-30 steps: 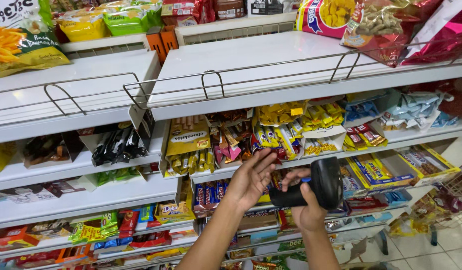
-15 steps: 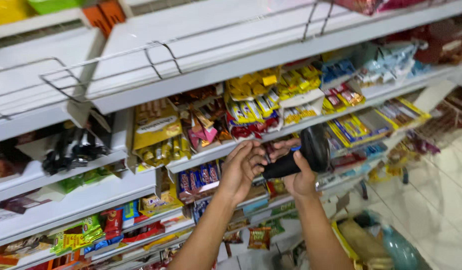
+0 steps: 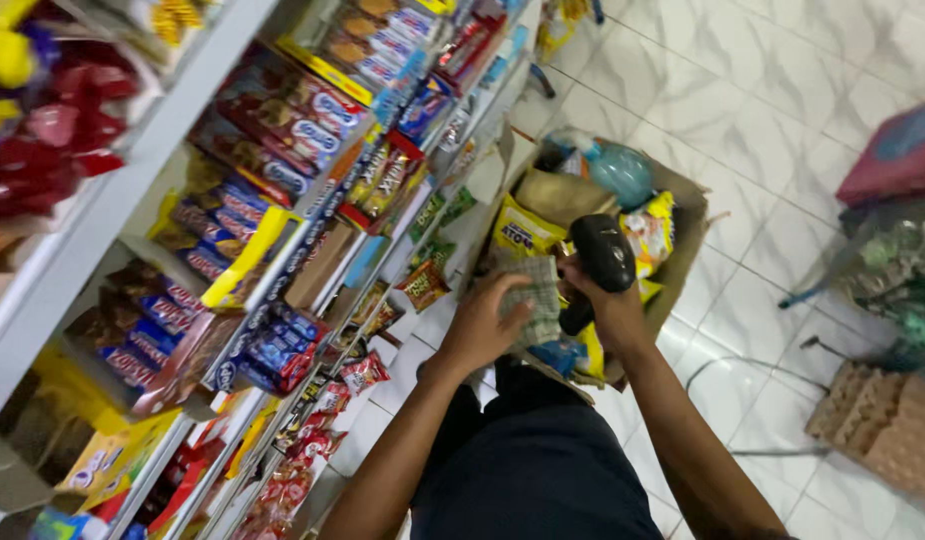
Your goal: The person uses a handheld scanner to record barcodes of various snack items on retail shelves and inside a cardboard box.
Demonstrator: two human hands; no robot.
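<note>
The fingers of the left hand (image 3: pixel 482 325) hold a small grey packet (image 3: pixel 538 297). Just to its right, the right hand (image 3: pixel 604 305) grips a black scanner (image 3: pixel 600 255), its long axis tilted towards the packet. Both hang over a cardboard box (image 3: pixel 682 240) beside the shelves (image 3: pixel 102 215).

- White shelving (image 3: pixel 112 205) fills the left side, its tiers packed with bright snack packets
- Right of the shelving, a glossy white marble-look tiled floor (image 3: pixel 782 90)
- On the floor beside the shelving, an open cardboard box (image 3: pixel 690 215)
- Far right of the shelving, stacked egg trays (image 3: pixel 882 425)
</note>
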